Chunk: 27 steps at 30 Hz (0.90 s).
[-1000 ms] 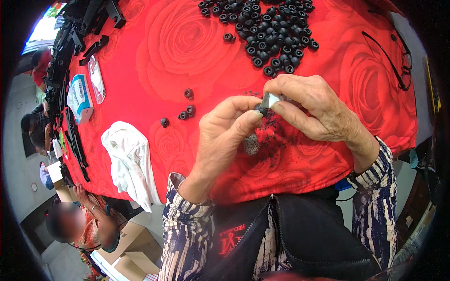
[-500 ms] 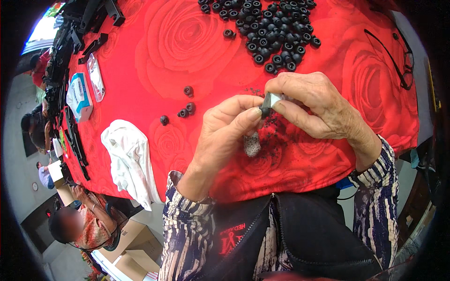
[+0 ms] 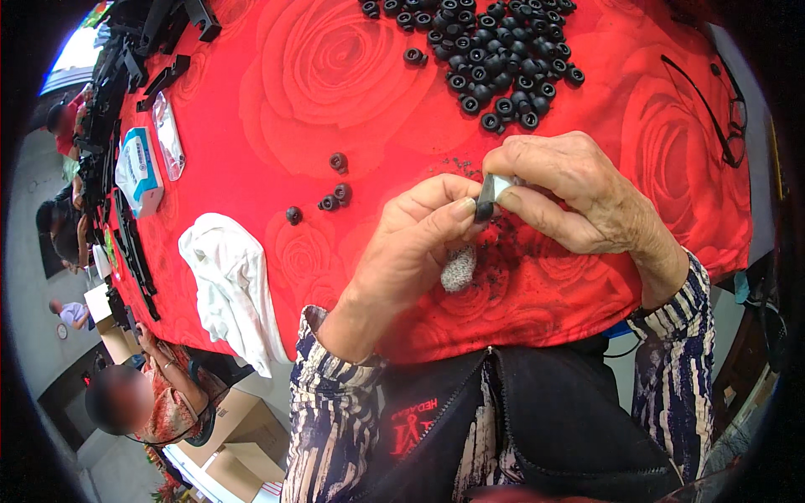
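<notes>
My left hand (image 3: 411,230) pinches a small black round part (image 3: 484,212) between thumb and forefinger. A small blade (image 3: 485,188), its upper end wrapped in white (image 3: 502,184), is gripped by my right hand (image 3: 579,197). The blade's lower edge meets the black part. Beneath the left fingers shows a grey speckled, fabric-like piece (image 3: 459,268); whether it is worn on a finger I cannot tell. Black shavings (image 3: 510,245) are scattered on the red cloth around both hands. Several loose black parts (image 3: 338,162) lie left of my left hand.
A big pile of black round parts (image 3: 511,63) lies beyond my hands on the red tablecloth (image 3: 327,75). Glasses (image 3: 728,134) rest at right. At left are a white cloth (image 3: 226,272), a blue-and-white packet (image 3: 141,172) and long black pieces (image 3: 134,251). A person (image 3: 168,390) sits at lower left.
Both hands have shifted slightly right and nearer to me. More of the black part shows under the blade now, and the grey piece is more exposed.
</notes>
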Each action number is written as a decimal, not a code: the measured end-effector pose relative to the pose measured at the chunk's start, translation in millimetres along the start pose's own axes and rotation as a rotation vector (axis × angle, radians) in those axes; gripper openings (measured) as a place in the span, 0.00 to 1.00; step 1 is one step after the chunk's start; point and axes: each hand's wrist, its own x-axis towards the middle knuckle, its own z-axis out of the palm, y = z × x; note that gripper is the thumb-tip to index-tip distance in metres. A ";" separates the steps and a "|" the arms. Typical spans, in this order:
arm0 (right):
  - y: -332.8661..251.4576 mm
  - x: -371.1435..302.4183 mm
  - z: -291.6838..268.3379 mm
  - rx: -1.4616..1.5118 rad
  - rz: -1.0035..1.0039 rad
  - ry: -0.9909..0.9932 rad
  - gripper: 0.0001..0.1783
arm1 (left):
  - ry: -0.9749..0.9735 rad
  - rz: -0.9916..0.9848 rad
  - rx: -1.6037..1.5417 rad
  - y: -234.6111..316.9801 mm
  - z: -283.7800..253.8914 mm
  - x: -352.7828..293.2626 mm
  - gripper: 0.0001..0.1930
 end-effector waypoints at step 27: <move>-9.0 1.8 7.6 -0.138 -0.224 0.210 0.21 | 0.034 0.014 -0.072 0.9 6.2 3.0 0.10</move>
